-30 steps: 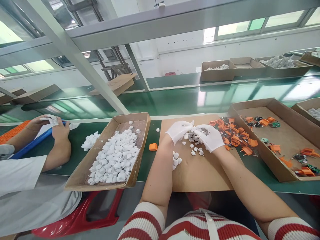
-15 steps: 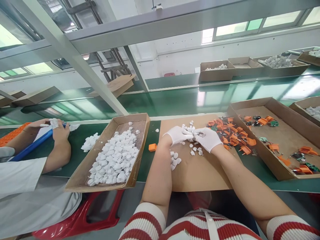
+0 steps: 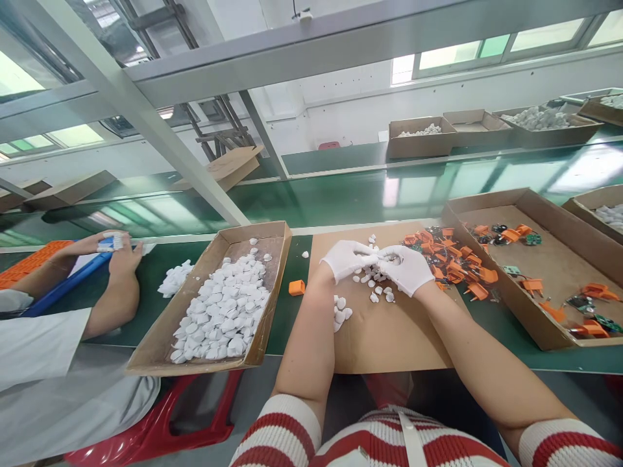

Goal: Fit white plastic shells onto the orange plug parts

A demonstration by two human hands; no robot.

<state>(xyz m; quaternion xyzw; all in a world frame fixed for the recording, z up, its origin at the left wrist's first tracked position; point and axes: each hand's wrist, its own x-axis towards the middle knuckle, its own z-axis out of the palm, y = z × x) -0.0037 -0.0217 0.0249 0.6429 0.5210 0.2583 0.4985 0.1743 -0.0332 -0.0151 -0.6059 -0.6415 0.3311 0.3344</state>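
Both my hands wear white gloves and meet over a cardboard sheet [image 3: 394,337]. My left hand [image 3: 346,261] has its fingers pinched together, tips against those of my right hand [image 3: 407,269]. The right fingers are also closed. Between the fingertips is something small and white, hard to tell apart from the gloves. Loose small white rounded pieces [image 3: 374,280] lie just below the fingers. More white pieces [image 3: 342,312] rest beside my left forearm. Right of my right hand is a heap of orange plug-like parts [image 3: 455,261], some with circuit boards.
Left stands a cardboard tray [image 3: 278,295] of white pieces, with an orange part [image 3: 296,287] beside it. A larger cardboard tray [image 3: 511,324] holding orange parts and boards is at right. A co-worker's hands [image 3: 121,253] hold white items over a blue bar [image 3: 73,280].
My hands have lifted slightly off the white pieces, their fingertips now pinched together, so more of the pile shows beneath. The co-worker's hands have shifted a little around the white items.
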